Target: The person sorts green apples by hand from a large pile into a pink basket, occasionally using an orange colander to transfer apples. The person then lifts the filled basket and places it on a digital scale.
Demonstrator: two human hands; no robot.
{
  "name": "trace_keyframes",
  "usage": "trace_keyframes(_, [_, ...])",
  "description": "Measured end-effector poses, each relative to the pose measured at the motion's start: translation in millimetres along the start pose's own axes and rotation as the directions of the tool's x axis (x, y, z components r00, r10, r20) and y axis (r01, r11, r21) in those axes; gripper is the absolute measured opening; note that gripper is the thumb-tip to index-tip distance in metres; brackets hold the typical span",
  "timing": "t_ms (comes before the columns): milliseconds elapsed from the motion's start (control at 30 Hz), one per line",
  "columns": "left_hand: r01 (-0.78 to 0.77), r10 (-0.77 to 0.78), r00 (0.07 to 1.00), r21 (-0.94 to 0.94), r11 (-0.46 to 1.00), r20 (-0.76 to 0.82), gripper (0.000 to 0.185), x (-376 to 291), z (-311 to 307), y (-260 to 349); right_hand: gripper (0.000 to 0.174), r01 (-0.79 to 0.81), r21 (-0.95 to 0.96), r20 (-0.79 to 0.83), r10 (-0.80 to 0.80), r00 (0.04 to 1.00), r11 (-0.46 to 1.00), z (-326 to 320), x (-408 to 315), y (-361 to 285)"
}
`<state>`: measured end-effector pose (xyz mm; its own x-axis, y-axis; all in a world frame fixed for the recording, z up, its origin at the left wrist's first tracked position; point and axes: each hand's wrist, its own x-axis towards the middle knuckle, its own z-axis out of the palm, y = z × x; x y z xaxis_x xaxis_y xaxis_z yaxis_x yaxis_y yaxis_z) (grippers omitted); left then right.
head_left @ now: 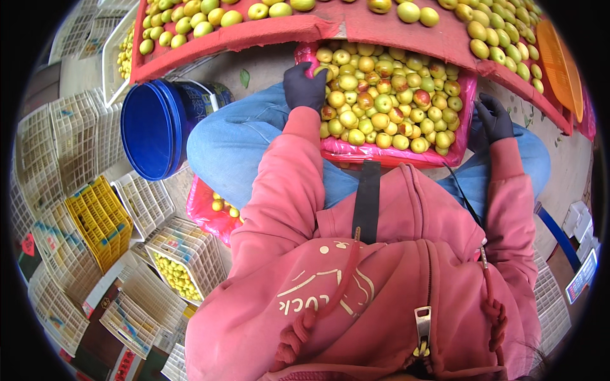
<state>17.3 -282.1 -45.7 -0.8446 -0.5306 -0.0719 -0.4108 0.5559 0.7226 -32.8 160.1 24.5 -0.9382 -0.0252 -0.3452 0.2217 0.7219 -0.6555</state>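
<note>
A crate lined with pink plastic film [376, 153] sits before me, full of yellow-green jujube-like fruit [366, 100], some with red-brown patches. My left hand [305, 86], in a dark glove, is at the crate's upper left corner, its fingers curled over the film-covered rim. On the other side my right hand [493, 118], gloved too, is by the crate's right wall; its fingertips are near the rim, and whether they grip the film cannot be told. Above the crate stands a red cloth-covered table [286, 27] with more fruit lying on it.
A blue bucket [152, 129] stands left of my knee, near another pink-lined crate [205, 209]. Stacked white plastic crates [78, 138] and a yellow crate [99, 221] fill the left side. An orange basket [558, 71] lies at the table's right end; a scale display [582, 276] is lower right.
</note>
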Motion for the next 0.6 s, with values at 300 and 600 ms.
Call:
trace_keyframes(300, [0.515,-0.518,0.824,0.078,0.854,0.229,0.072,3,42,3,0.065,-0.334,-0.533,0.068,0.433,0.899,0.777,54,88,119])
trace_keyframes(600, [0.819,-0.785,0.572,-0.208,0.534,0.238,0.094,14,27,10,0.070,-0.323,-0.254,-0.016,0.330,0.944,0.912,60,69,122])
